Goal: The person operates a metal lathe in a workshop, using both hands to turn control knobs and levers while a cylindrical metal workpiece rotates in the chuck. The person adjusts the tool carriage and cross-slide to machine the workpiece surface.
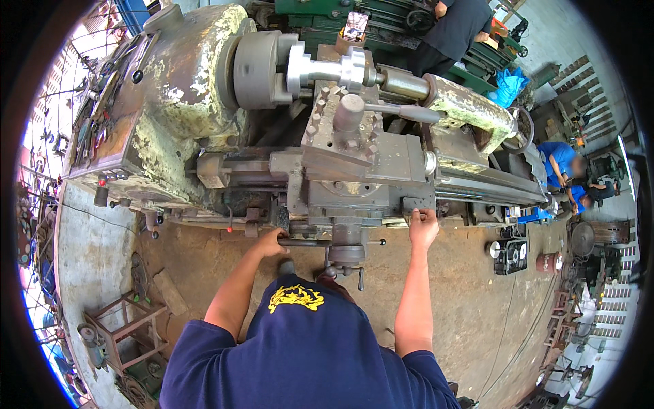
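Note:
A large metal lathe [327,184] stands in front of me. My left hand [272,243] is closed around the left end of a horizontal handle bar [306,243] under the carriage. My right hand [424,228] is closed at the carriage's lower right edge; the small part in its fingers is hidden. Above, a shiny flanged metal workpiece [327,71] sits between the grey chuck [259,69] and the tailstock [470,105]. The tool post [347,117], with a clamping handle [409,111] pointing right, stands on the carriage just in front of the workpiece.
Hand tools [95,112] lie on the headstock at left. Beyond the lathe, a person in dark clothes [458,27] stands by a green machine [306,24]. People in blue [560,160] are at far right. A metal stand [126,327] is at lower left, a black crate [512,255] on the floor at right.

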{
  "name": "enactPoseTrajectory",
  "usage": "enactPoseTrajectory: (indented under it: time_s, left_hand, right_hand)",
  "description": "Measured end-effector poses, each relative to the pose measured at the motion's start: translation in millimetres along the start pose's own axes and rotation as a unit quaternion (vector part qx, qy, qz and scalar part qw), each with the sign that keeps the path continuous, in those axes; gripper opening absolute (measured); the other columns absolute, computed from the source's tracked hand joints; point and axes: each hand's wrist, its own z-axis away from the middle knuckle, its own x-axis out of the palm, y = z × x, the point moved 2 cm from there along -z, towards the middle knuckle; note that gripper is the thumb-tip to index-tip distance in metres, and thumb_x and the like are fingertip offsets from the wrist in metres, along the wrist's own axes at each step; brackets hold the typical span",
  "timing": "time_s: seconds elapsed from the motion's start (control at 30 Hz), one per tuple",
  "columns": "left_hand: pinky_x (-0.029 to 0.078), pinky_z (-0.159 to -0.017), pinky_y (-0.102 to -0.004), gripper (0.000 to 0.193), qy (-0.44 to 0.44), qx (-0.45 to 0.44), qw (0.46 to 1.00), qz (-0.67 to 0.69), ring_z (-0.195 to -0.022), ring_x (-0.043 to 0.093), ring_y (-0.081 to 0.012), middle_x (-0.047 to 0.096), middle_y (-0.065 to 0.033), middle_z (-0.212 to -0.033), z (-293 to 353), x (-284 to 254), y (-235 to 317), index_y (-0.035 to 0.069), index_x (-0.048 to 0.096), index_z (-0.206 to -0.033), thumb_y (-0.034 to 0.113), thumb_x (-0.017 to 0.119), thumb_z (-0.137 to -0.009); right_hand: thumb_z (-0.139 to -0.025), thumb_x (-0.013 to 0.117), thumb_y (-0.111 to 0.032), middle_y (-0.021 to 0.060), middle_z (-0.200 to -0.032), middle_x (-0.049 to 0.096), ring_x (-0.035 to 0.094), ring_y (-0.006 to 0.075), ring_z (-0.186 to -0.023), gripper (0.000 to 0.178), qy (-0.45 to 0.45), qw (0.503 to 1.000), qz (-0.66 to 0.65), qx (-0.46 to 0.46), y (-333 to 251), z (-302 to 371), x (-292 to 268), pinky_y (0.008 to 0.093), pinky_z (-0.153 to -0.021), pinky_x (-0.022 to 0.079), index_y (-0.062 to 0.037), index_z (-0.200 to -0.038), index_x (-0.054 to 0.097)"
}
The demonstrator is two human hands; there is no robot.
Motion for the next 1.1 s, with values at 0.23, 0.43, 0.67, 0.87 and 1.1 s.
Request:
enactPoseTrajectory:
  time_s: [0.23,0.43,0.67,0.87,1.1]
  left_hand:
    - [0.05,-0.094,-0.0443,0.052,0.045,-0.02,0.996,-0.072,-0.113,0.062,-0.0396,0.066,-0.0213,-0.118,-0.7,3.7,-0.4,0.006,0.057,-0.123,0.024,0.072,-0.077]
    - [0.05,-0.095,-0.0467,0.045,0.064,-0.015,0.99,-0.122,-0.112,0.061,-0.0427,0.066,-0.0247,-0.115,0.2,3.0,7.4,0.003,0.064,-0.116,0.019,0.063,-0.074]
    - [0.049,-0.099,-0.0457,0.048,0.055,-0.044,0.989,-0.131,-0.115,0.059,-0.0432,0.063,-0.0291,-0.118,-0.5,3.2,13.6,-0.001,0.065,-0.116,0.016,0.06,-0.071]
    - [0.048,-0.1,-0.0444,0.051,0.046,-0.039,0.99,-0.131,-0.117,0.058,-0.0422,0.063,-0.0285,-0.12,3.1,0.6,20.5,-0.001,0.064,-0.119,0.016,0.059,-0.07]
    - [0.047,-0.102,-0.0436,0.053,0.047,-0.055,0.989,-0.132,-0.118,0.058,-0.0415,0.063,-0.028,-0.122,3.0,1.6,22.2,-0.001,0.064,-0.12,0.016,0.059,-0.07]
  right_hand:
    - [-0.083,0.076,-0.02,0.0115,-0.065,0.068,0.068,0.03,-0.062,0.018,0.016,1.0,0.013,-0.011,-2.4,0.3,-0.7,0.0407,-0.06,0.051,-0.0049,-0.087,0.068]
    - [-0.083,0.077,-0.02,0.0109,-0.065,0.067,0.067,0.0304,-0.061,0.018,0.013,1.0,0.017,-0.007,-2.5,0.5,0.3,0.0415,-0.059,0.051,-0.0055,-0.087,0.068]
    - [-0.083,0.077,-0.02,0.0104,-0.063,0.066,0.066,0.0302,-0.06,0.017,0.008,1.0,0.012,-0.009,1.9,-1.1,2.8,0.0417,-0.059,0.05,-0.0057,-0.086,0.067]
    - [-0.083,0.076,-0.019,0.0116,-0.064,0.067,0.067,0.0303,-0.06,0.017,0.007,1.0,0.008,-0.01,1.5,-1.2,1.8,0.0409,-0.059,0.051,-0.0049,-0.085,0.067]
    - [-0.083,0.076,-0.02,0.0115,-0.064,0.067,0.068,0.0294,-0.06,0.018,0.004,1.0,0.005,-0.012,-0.9,-0.8,-0.1,0.0401,-0.058,0.051,-0.0047,-0.086,0.067]
